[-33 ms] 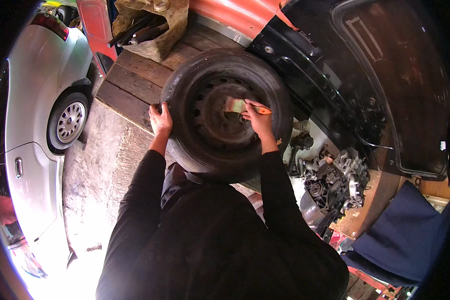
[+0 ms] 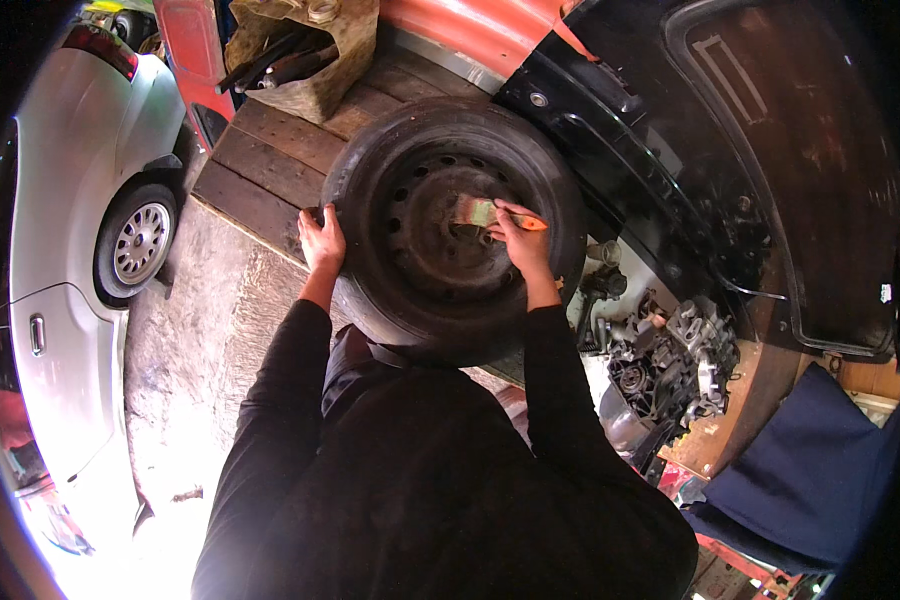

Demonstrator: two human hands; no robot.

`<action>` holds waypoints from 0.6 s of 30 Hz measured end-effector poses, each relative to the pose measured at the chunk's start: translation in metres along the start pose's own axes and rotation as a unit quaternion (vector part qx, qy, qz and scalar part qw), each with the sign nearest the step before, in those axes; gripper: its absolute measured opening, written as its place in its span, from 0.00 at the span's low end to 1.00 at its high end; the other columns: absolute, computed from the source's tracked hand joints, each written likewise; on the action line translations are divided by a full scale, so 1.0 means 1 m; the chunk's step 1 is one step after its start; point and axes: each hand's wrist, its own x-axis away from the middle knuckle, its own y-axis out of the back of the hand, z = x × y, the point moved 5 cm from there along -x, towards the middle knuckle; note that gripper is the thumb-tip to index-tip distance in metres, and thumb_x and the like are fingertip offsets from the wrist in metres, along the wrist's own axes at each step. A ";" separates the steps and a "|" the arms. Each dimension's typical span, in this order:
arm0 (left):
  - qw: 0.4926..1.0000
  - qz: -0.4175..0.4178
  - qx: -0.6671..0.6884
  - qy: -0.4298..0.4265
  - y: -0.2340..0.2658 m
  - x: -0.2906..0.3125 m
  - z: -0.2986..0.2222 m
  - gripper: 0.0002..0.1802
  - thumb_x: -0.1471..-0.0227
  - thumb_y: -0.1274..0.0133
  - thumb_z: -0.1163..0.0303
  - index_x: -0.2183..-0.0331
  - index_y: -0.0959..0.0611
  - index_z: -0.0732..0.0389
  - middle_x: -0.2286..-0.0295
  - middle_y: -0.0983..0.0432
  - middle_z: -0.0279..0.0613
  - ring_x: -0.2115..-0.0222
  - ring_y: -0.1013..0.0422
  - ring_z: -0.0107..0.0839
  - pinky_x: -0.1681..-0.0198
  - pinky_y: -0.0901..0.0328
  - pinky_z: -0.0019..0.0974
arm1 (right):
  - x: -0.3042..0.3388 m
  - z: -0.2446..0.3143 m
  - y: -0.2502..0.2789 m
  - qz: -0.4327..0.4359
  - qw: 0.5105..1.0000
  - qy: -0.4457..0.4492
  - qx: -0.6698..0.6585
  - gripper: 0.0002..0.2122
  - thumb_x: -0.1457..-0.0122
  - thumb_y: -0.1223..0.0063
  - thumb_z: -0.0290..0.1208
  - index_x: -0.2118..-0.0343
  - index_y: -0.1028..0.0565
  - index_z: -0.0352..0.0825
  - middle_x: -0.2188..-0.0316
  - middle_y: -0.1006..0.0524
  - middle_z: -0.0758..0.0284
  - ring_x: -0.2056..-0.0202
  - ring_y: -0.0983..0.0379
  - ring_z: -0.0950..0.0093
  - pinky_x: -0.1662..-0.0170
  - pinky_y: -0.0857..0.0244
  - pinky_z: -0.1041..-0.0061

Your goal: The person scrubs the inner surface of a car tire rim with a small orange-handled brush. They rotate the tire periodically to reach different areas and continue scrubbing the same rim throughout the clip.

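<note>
I observe the right hand (image 2: 523, 245) with its thumb and fingers pinching a flat paintbrush with an orange handle and pale greenish, reddish-stained bristles (image 2: 477, 211). The bristles point leftward from that hand, over the dark steel centre of a black rubber-tyred wheel (image 2: 435, 262). From my remote position I cannot confirm bristle contact.

I record the left hand (image 2: 320, 238) against the wheel's left outer edge, touching the tyre; I cannot tell how firmly its fingers close on it. The wheel lies flat between the two hands, on a worktop of worn brown wooden planks (image 2: 260, 172).

Beyond the left hand, farther forward, I note a cut-open, yellowish, grimy container (image 2: 357, 45) holding dark tools. Well to the left of that hand stands a silver car (image 2: 70, 190).

Right of the right hand and nearer the body, I log a cluster of grey metal engine parts (image 2: 685, 350). Farther right and forward leans a large glossy black vehicle panel with a window (image 2: 655, 150).
</note>
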 end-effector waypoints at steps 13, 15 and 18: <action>1.000 -0.002 0.027 0.014 -0.001 -0.002 -0.022 0.32 0.41 0.49 0.48 0.50 0.26 0.69 0.52 0.28 0.62 0.49 0.31 0.57 0.44 0.38 0.51 | 0.018 0.032 0.006 -0.048 0.962 0.174 0.205 0.10 0.38 0.40 0.26 0.56 0.18 0.30 0.61 0.16 0.57 0.58 0.17 0.67 0.54 0.25 0.71; 0.999 -0.008 0.031 0.010 0.003 0.002 -0.022 0.32 0.41 0.49 0.48 0.50 0.26 0.69 0.52 0.28 0.62 0.49 0.31 0.57 0.44 0.38 0.51 | 0.019 0.030 0.005 -0.040 0.968 0.120 0.216 0.10 0.38 0.41 0.26 0.56 0.18 0.30 0.60 0.16 0.57 0.57 0.17 0.68 0.54 0.25 0.72; 1.000 -0.003 0.026 0.013 0.004 0.000 -0.024 0.33 0.41 0.49 0.47 0.50 0.26 0.69 0.52 0.28 0.62 0.49 0.31 0.57 0.44 0.38 0.51 | 0.019 0.032 0.011 -0.112 0.948 0.194 0.225 0.10 0.38 0.40 0.27 0.55 0.18 0.30 0.59 0.16 0.57 0.57 0.18 0.70 0.54 0.25 0.73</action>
